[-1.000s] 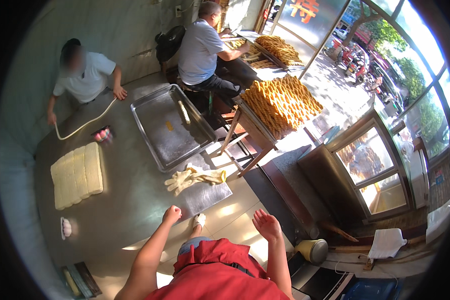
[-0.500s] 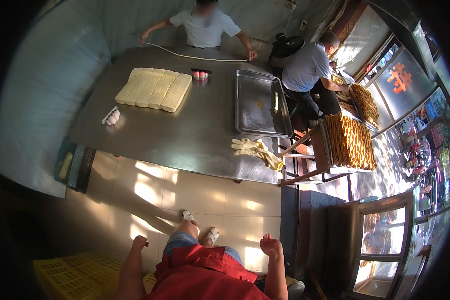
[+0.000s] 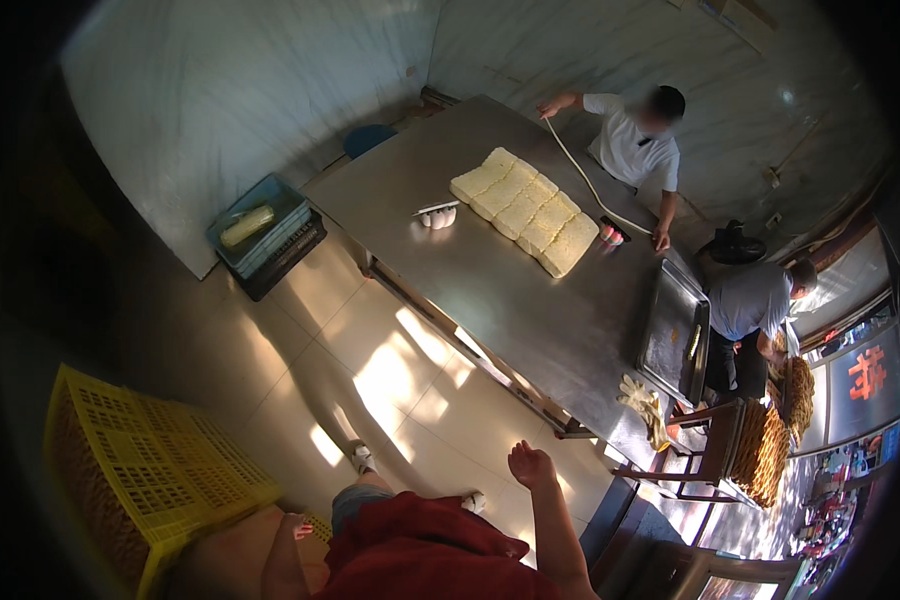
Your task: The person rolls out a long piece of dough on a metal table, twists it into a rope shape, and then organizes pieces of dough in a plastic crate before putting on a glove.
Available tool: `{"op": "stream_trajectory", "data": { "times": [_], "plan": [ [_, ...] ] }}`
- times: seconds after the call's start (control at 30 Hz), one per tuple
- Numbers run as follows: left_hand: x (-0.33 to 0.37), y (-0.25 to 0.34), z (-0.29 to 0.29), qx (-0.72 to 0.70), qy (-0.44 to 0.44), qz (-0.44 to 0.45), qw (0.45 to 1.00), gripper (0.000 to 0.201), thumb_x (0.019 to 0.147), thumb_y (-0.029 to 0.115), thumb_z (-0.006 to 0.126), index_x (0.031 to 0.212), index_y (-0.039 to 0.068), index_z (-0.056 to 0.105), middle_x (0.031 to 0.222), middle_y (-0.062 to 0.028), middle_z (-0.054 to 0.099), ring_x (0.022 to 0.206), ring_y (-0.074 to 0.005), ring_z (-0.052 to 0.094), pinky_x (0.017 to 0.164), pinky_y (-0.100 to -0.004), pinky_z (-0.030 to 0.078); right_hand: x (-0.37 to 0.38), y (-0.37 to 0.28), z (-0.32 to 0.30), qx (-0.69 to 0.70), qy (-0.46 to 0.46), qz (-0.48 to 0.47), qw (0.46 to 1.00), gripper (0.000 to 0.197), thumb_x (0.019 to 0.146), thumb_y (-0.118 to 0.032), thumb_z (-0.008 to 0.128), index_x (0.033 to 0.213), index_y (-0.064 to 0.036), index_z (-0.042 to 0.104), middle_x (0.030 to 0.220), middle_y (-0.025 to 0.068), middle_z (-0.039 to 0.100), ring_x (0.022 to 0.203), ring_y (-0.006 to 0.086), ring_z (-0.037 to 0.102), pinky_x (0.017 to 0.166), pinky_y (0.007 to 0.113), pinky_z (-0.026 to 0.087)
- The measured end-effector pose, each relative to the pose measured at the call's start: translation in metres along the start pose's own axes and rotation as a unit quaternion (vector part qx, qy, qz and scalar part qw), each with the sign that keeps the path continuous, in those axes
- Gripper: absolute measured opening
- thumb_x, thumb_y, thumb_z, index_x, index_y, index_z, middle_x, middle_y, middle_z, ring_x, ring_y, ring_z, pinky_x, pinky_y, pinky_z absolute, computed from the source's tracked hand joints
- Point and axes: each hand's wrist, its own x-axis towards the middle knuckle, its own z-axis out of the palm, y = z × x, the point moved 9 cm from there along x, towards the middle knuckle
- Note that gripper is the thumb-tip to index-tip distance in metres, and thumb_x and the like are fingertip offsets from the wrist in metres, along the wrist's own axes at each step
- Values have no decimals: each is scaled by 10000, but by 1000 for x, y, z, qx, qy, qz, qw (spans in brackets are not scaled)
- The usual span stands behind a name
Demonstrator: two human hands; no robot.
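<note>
Right hand low center is loosely curled and empty, left hand can't tell, and the nearest thing, the yellow crate lower left, looks light but stiff, so grab its rim.

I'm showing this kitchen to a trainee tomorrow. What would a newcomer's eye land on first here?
Probably the long steel table running across the room, with a pale slab of cut dough near its far end, where a person stretches a dough rope. Next, the bright yellow crate on the floor at lower left. The wearer's right hand hangs empty above the tiles.
</note>
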Motion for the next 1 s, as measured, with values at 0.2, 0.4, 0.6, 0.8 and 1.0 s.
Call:
{"op": "stream_trajectory", "data": {
  "times": [0.2,0.4,0.6,0.8,1.0],
  "plan": [
    [48,5,-118,-50,60,20,997,377,1014,236,470,1315,12,503,1074,-148,664,928,-251,677,876,-423,526,91,70,11,-74,164,10,984,276,910,-159,434,1072,-67,636,1012,103,686,956,278,639,930,461,489],
    [7,217,-143,-78,18,153,985,379,992,206,500,1302,-10,526,1019,-172,662,890,-259,653,812,-418,558,108,44,-86,-123,286,12,950,285,855,-139,400,996,-125,648,881,82,700,838,280,658,834,467,501],
    [8,381,-174,37,12,294,955,369,950,259,532,1168,-33,592,968,-150,686,850,-225,665,832,-383,511,127,31,-96,-131,463,82,873,232,889,-177,370,920,-142,598,773,88,683,680,268,640,677,450,469],
    [22,426,-247,-76,33,211,974,361,991,245,497,1214,-28,573,1041,-176,678,940,-243,676,873,-403,525,265,31,73,-254,420,74,868,220,930,-230,389,1011,-128,567,676,87,646,525,266,594,493,404,462],
    [42,419,-293,-132,45,113,984,373,1007,244,479,1279,-7,529,1134,-154,664,988,-260,672,898,-425,531,486,76,431,-617,129,-47,775,279,939,-208,447,1075,-40,624,772,95,685,557,160,614,484,263,485]
  ]
}}
